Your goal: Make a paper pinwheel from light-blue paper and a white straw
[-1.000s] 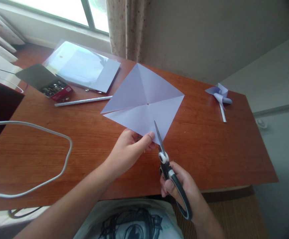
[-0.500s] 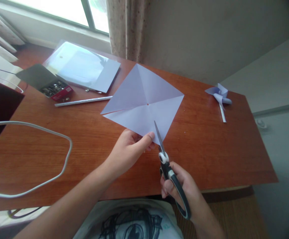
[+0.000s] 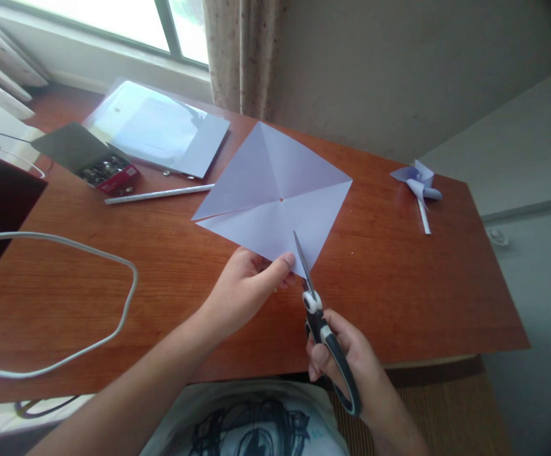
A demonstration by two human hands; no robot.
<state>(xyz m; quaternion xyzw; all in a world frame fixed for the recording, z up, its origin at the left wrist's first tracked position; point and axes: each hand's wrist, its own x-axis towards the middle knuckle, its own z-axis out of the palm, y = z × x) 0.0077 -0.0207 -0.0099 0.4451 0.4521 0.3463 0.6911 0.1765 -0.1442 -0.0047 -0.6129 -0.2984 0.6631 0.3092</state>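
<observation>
Left hand [image 3: 244, 285] pinches the near corner of the paper [image 3: 275, 193], thumb on top and the other fingers curled under the edge, closed on the sheet. Right hand [image 3: 349, 364] is wrapped around the handles of the scissors [image 3: 320, 329], fingers through the black loops, gripping them firmly. The blades look nearly closed; they point up and away from the person, and their tip lies over the near corner of the paper, just beside the left thumb.

The paper is a pale lavender square, turned so that it sits like a diamond on the table [image 3: 399, 285], one corner toward the person and one toward the wall. Two creases cross it from corner to corner and meet at a small red dot in the middle. Along the crease that runs to the left corner a slit shows, its two edges slightly parted with the wood visible between them. The far part of the sheet rests on the table, while the near corner is lifted a little by the left hand.

Left of the paper lies a thin white stick [image 3: 159, 193], and beyond it an open box of pins [image 3: 107, 171] and a clear folder [image 3: 156, 126]. A white cable [image 3: 90, 250] loops over the left part of the table. Near the right far corner, well apart from the hands, lies a pinwheel [image 3: 418, 180] of the same pale paper.
</observation>
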